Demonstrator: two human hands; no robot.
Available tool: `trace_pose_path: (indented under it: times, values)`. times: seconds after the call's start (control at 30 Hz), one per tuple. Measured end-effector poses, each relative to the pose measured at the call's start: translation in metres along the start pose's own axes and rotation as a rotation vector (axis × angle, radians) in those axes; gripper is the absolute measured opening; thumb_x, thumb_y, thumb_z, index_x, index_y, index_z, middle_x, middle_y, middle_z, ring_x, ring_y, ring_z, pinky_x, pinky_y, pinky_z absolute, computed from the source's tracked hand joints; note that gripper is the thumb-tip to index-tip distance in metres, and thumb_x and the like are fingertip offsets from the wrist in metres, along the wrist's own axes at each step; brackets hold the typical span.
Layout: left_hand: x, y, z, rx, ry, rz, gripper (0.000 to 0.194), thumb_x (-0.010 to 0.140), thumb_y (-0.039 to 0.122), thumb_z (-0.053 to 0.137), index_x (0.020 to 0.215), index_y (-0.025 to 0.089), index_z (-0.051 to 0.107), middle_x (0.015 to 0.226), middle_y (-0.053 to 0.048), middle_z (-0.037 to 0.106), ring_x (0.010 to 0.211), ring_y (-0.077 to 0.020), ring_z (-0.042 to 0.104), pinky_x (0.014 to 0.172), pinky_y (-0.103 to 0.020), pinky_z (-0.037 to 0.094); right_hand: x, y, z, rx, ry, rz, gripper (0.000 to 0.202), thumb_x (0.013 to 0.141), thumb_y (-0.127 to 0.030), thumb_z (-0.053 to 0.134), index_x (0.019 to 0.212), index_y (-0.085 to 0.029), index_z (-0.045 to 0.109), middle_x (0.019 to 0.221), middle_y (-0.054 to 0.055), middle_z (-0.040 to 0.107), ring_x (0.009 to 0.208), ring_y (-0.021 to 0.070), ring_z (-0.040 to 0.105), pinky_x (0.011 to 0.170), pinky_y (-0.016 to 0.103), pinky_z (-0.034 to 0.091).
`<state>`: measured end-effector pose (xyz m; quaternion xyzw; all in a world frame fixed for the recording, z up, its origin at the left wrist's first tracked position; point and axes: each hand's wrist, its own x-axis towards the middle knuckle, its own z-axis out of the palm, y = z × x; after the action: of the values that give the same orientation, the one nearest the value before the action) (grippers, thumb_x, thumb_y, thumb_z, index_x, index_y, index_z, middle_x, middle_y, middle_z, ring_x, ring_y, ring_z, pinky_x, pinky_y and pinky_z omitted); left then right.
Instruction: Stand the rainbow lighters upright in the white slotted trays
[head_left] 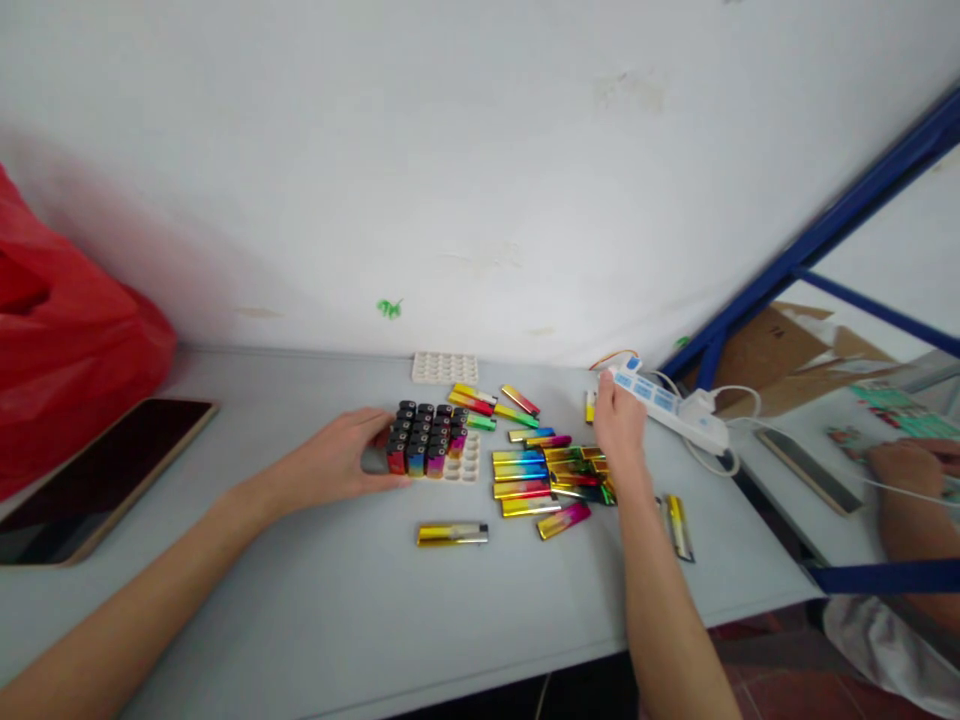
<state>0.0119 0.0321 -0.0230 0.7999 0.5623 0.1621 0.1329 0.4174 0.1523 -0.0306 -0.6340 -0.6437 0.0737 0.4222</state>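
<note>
My left hand (pixel 349 455) is curved round the left side of a white tray (pixel 471 460), thumb at the front and fingers behind. Upright lighters (pixel 416 455) with black tops and shiny coloured bodies fill most of that tray, while several holes on its right show bare. On the right, my right hand (pixel 621 425) is over the far right of a loose heap of metallic lighters (pixel 525 472), close to a white power strip (pixel 660 405). Its back faces me, and the fingertips are hidden. One yellow-and-silver lighter (pixel 452 534) lies apart in front of the tray.
A second white tray (pixel 445 367) stands by the wall. To the left are a dark-screened tablet (pixel 105 470) and a red bag (pixel 67 340). A blue metal frame (pixel 825 230) borders the right side; beyond it shows another person's arm (pixel 911 500).
</note>
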Motion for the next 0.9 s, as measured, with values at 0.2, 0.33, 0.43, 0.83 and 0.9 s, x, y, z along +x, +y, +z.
trace_pose_path:
  times: [0.2, 0.33, 0.43, 0.83, 0.9]
  values:
    - [0.0, 0.002, -0.001, -0.003, 0.007, 0.018, 0.051, 0.083, 0.068, 0.079, 0.099, 0.021, 0.067, 0.103, -0.008, 0.074, 0.094, -0.0309, 0.07, 0.089, -0.04, 0.055, -0.001, 0.032, -0.01, -0.448, -0.088, 0.196, 0.044, 0.102, -0.044, 0.066, 0.132, -0.011, 0.07, 0.129, 0.032, 0.071, 0.121, 0.0432, 0.069, 0.101, 0.054, 0.052]
    - [-0.001, 0.0, 0.0, -0.005, 0.019, 0.029, 0.056, 0.083, 0.072, 0.078, 0.102, 0.02, 0.068, 0.108, -0.01, 0.075, 0.1, -0.0324, 0.071, 0.093, -0.041, 0.055, -0.003, 0.04, -0.007, -0.465, -0.238, 0.211, 0.041, 0.101, -0.035, 0.07, 0.135, -0.012, 0.073, 0.129, 0.026, 0.076, 0.125, 0.037, 0.071, 0.105, 0.046, 0.052]
    - [-0.001, -0.002, 0.001, -0.006, 0.019, 0.026, 0.057, 0.083, 0.072, 0.078, 0.105, 0.02, 0.069, 0.108, -0.01, 0.075, 0.1, -0.0324, 0.071, 0.094, -0.042, 0.056, -0.002, 0.033, 0.001, -0.424, -0.276, 0.145, 0.043, 0.097, -0.031, 0.077, 0.137, -0.013, 0.075, 0.127, 0.021, 0.08, 0.122, 0.0336, 0.075, 0.105, 0.041, 0.054]
    - [-0.001, -0.002, 0.001, -0.014, 0.019, 0.02, 0.058, 0.083, 0.072, 0.079, 0.107, 0.02, 0.069, 0.112, -0.01, 0.076, 0.103, -0.0332, 0.071, 0.097, -0.043, 0.056, -0.003, 0.006, -0.001, -0.251, -0.351, 0.009, 0.014, 0.091, -0.027, 0.081, 0.102, -0.02, 0.087, 0.1, 0.01, 0.087, 0.096, 0.029, 0.083, 0.093, 0.039, 0.06]
    - [-0.001, -0.002, 0.002, -0.018, 0.015, 0.02, 0.058, 0.083, 0.072, 0.08, 0.107, 0.02, 0.069, 0.11, -0.01, 0.076, 0.102, -0.0331, 0.071, 0.096, -0.043, 0.056, -0.004, 0.002, -0.001, -0.22, -0.354, -0.027, 0.012, 0.092, -0.026, 0.078, 0.101, -0.021, 0.086, 0.1, 0.009, 0.087, 0.097, 0.0287, 0.082, 0.094, 0.04, 0.059]
